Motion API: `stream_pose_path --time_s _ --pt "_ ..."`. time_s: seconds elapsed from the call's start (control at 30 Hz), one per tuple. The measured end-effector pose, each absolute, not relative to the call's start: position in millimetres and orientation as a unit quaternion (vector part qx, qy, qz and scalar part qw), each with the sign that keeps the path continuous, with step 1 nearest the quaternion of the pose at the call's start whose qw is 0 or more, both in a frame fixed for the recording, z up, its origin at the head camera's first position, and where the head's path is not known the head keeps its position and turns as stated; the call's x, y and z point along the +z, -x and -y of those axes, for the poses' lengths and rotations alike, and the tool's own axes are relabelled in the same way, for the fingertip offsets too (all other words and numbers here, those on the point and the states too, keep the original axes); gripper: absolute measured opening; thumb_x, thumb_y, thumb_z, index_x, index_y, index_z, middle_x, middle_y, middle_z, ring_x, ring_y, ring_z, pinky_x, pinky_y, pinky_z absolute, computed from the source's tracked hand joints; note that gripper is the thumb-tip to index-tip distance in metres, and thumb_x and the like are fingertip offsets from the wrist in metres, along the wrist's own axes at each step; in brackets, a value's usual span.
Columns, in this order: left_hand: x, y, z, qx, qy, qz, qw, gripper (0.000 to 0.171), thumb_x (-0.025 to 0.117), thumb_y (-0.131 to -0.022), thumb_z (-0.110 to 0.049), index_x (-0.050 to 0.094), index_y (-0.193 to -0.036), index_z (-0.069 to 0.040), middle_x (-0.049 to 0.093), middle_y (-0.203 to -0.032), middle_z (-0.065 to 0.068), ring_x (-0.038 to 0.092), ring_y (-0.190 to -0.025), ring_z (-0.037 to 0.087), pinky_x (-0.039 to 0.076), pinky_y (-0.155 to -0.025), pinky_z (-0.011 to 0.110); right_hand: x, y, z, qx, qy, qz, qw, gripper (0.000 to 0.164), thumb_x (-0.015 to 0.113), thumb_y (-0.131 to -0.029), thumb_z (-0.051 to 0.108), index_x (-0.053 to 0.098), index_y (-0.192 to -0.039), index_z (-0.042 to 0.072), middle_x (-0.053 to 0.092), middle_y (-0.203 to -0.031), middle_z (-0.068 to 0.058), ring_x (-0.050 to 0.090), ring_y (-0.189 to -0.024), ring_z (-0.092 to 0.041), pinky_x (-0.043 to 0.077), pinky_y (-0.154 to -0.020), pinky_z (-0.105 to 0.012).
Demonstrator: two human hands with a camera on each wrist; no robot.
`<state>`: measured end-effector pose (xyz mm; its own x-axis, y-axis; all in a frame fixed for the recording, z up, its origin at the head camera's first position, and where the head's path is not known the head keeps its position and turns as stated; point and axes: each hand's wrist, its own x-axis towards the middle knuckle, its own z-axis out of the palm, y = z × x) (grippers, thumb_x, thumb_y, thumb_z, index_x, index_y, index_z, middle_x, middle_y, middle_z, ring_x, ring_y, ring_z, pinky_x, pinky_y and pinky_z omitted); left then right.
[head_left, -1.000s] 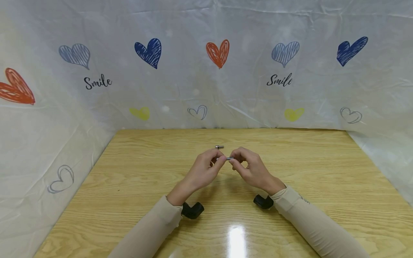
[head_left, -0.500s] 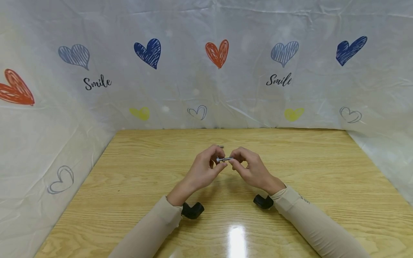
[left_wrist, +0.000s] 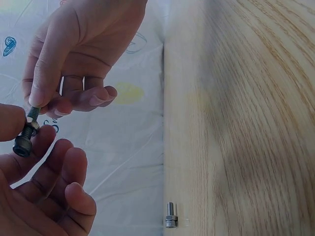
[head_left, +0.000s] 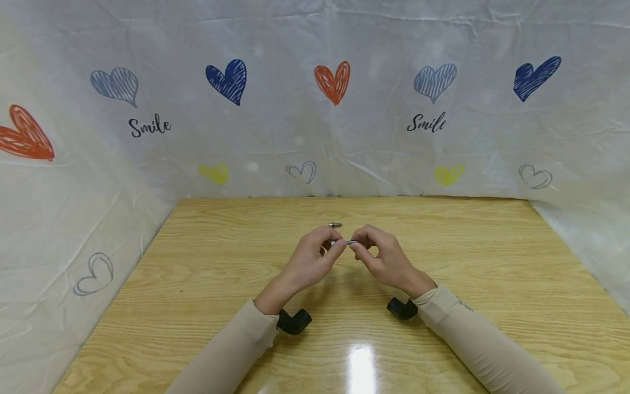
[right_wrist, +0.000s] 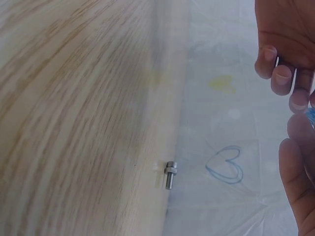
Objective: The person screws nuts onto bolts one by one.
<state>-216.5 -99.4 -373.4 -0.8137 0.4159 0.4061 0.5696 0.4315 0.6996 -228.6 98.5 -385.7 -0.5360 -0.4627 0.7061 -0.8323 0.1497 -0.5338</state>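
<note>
Over the middle of the table, my left hand (head_left: 315, 257) and right hand (head_left: 386, 260) hold a metal bolt (head_left: 351, 242) lying sideways between them. In the left wrist view, the right hand (left_wrist: 81, 54) pinches its threaded end between thumb and finger. The thumb and forefinger of my left hand (left_wrist: 47, 196) are at the nut (left_wrist: 32, 128), close to the bolt's round head (left_wrist: 22, 147). Only the hands' fingers show at the edge of the right wrist view, where the bolt is hidden. A second bolt (head_left: 335, 225) with a nut on it lies on the table just beyond the left hand.
The wooden table (head_left: 197, 246) reaches back to a white cloth (head_left: 275, 131) printed with hearts and "Smile". More cloth hangs at both sides. Black curved pieces (head_left: 294, 322) stick out beneath both wrists.
Half a second ago, the left thumb and forefinger stood apart, baring the bolt's head and nut; now they are closed round it again. The right hand has stayed in place.
</note>
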Motion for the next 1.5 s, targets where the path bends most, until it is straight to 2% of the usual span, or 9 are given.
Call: stream_pose_path --time_s 0.13,0.27,0.4,0.57,0.93,1.03,1.2,1.37,1.5 --pt "-373.4 216.4 99.4 -0.449 0.285 0.843 0.080 0.017 0.055 -0.099 -0.026 0.065 -0.098 -0.013 0.057 -0.089 -0.004 0.052 -0.076 0.011 0.048 -0.069 0.031 -372.9 219.1 -96.8 0.481 -0.444 0.731 0.191 0.003 0.058 -0.091 -0.007 0.056 -0.094 -0.006 0.058 -0.075 -0.013 0.057 -0.062 -0.020 0.049 -0.057 -0.032" --pt "-373.6 217.5 98.9 -0.452 0.289 0.839 0.087 0.018 0.064 -0.094 -0.024 0.060 -0.105 -0.012 0.058 -0.092 -0.004 0.053 -0.076 0.011 0.048 -0.065 0.030 -371.8 217.7 -96.4 0.480 -0.443 0.731 0.197 0.005 0.058 -0.090 -0.009 0.056 -0.094 -0.005 0.058 -0.076 -0.009 0.057 -0.064 -0.019 0.049 -0.058 -0.030" --pt "-372.7 218.2 98.5 -0.453 0.311 0.829 0.106 0.019 0.070 -0.089 -0.013 0.055 -0.101 -0.012 0.057 -0.089 -0.002 0.054 -0.073 0.011 0.044 -0.058 0.028 -372.7 218.2 -96.3 0.478 -0.442 0.732 0.199 0.006 0.059 -0.089 -0.009 0.056 -0.094 -0.006 0.059 -0.075 -0.009 0.057 -0.064 -0.018 0.049 -0.058 -0.029" --pt "-372.4 218.3 98.5 -0.454 0.325 0.821 0.120 0.016 0.068 -0.089 -0.005 0.054 -0.095 -0.012 0.054 -0.084 -0.003 0.051 -0.070 0.010 0.040 -0.055 0.026 -372.2 217.8 -95.6 0.475 -0.443 0.733 0.202 0.010 0.060 -0.087 -0.013 0.057 -0.093 -0.006 0.058 -0.075 -0.007 0.058 -0.063 -0.019 0.050 -0.057 -0.030" --pt "-372.8 217.5 98.9 -0.438 0.306 0.838 0.107 0.004 0.060 -0.096 -0.018 0.059 -0.095 -0.014 0.055 -0.085 -0.006 0.051 -0.074 0.009 0.042 -0.061 0.028 -371.9 217.7 -96.8 0.483 -0.440 0.731 0.195 0.003 0.058 -0.093 -0.004 0.056 -0.094 -0.007 0.058 -0.077 -0.006 0.058 -0.063 -0.021 0.050 -0.056 -0.033" --pt "-373.4 217.8 98.8 -0.438 0.301 0.840 0.106 0.010 0.057 -0.098 -0.021 0.062 -0.094 -0.013 0.056 -0.085 -0.006 0.051 -0.074 0.009 0.043 -0.063 0.028 -371.4 217.4 -96.9 0.483 -0.441 0.731 0.194 0.006 0.057 -0.094 -0.002 0.056 -0.094 -0.007 0.058 -0.078 -0.006 0.058 -0.063 -0.022 0.050 -0.056 -0.033" --pt "-373.4 218.1 99.1 -0.439 0.291 0.844 0.100 0.018 0.054 -0.099 -0.024 0.064 -0.090 -0.012 0.055 -0.082 -0.005 0.050 -0.073 0.011 0.047 -0.067 0.029 -369.2 216.4 -96.4 0.484 -0.443 0.730 0.194 0.002 0.058 -0.092 -0.007 0.056 -0.094 -0.006 0.058 -0.077 -0.006 0.058 -0.062 -0.021 0.050 -0.056 -0.033" --pt "-373.2 218.2 99.2 -0.452 0.282 0.842 0.086 0.016 0.061 -0.095 -0.029 0.063 -0.100 -0.013 0.057 -0.087 -0.005 0.052 -0.074 0.010 0.047 -0.065 0.029 -372.1 219.0 -96.9 0.481 -0.447 0.728 0.197 0.004 0.057 -0.094 -0.002 0.056 -0.094 -0.006 0.059 -0.077 -0.006 0.058 -0.063 -0.021 0.050 -0.057 -0.032" --pt "-372.8 218.1 99.3 -0.456 0.296 0.834 0.095 0.021 0.069 -0.090 -0.022 0.059 -0.106 -0.013 0.059 -0.090 -0.003 0.054 -0.074 0.009 0.045 -0.061 0.028 -386.1 228.6 -98.7 0.482 -0.442 0.731 0.193 0.004 0.057 -0.094 0.000 0.057 -0.095 -0.004 0.059 -0.078 -0.007 0.058 -0.065 -0.017 0.050 -0.059 -0.030"
